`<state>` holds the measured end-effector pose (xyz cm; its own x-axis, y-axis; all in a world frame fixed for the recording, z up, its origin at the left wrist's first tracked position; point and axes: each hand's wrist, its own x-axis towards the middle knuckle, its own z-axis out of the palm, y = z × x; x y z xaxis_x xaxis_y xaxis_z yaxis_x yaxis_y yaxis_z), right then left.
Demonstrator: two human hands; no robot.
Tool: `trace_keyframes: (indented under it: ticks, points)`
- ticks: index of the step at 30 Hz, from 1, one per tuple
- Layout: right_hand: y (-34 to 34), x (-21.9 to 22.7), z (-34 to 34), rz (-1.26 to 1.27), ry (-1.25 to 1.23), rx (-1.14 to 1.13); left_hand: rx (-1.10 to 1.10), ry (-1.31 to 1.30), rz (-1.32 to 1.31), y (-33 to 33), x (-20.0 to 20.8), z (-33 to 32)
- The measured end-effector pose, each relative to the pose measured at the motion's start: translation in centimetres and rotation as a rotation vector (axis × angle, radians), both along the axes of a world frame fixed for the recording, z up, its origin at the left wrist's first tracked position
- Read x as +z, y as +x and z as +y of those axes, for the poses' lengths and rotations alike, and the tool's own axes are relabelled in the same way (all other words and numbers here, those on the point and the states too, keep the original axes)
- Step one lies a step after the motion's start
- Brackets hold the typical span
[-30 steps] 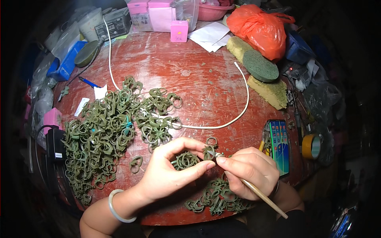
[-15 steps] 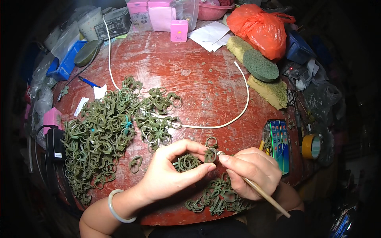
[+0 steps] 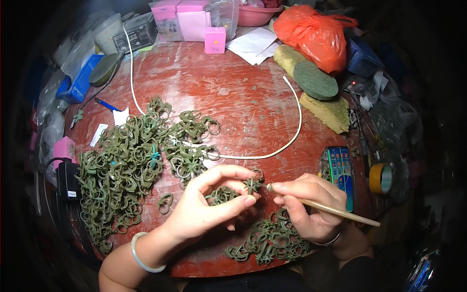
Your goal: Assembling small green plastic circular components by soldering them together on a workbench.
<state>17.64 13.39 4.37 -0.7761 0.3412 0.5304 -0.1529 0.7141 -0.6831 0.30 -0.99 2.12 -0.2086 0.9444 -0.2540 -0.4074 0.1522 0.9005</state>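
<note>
My left hand (image 3: 194, 209) is closed around olive-green rings. Between its thumb and fingertips sits one ring with a star-shaped ornament (image 3: 252, 185), while several more rings (image 3: 222, 195) are bunched in the curl of the fingers. To the right of it, my right hand (image 3: 316, 199) grips a slim wooden-handled tool (image 3: 345, 214) like a pen. The tool's small tip points at the pinched ring, a short gap away. Below both hands lies a small heap of similar rings (image 3: 267, 238). A far larger heap of rings (image 3: 121, 170) spreads over the table's left side.
A white cable (image 3: 262, 157) curves across the red table (image 3: 233, 117). On the right are a lit phone (image 3: 340, 177), yellow tape (image 3: 380, 178), sponge pieces (image 3: 323, 112) and a red plastic bag (image 3: 314, 39). Pink boxes (image 3: 215, 40) stand at the back. A black adapter (image 3: 68, 180) sits left.
My right hand has drawn the tool's tip back from the ring, and its handle now lies flatter. The pinched ring has been turned, so its star shows more fully.
</note>
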Motion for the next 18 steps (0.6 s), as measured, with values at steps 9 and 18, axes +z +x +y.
trace_keyframes:
  ticks: [9,18]
  points:
    - [0.49,0.25,0.72,-0.015,-0.291,0.058,-0.029,0.004,-0.035,-0.03,-0.38,0.21]
    - [0.67,0.01,0.86,-0.072,-0.536,0.108,-0.066,-0.01,-0.034,-0.08,0.0,0.28]
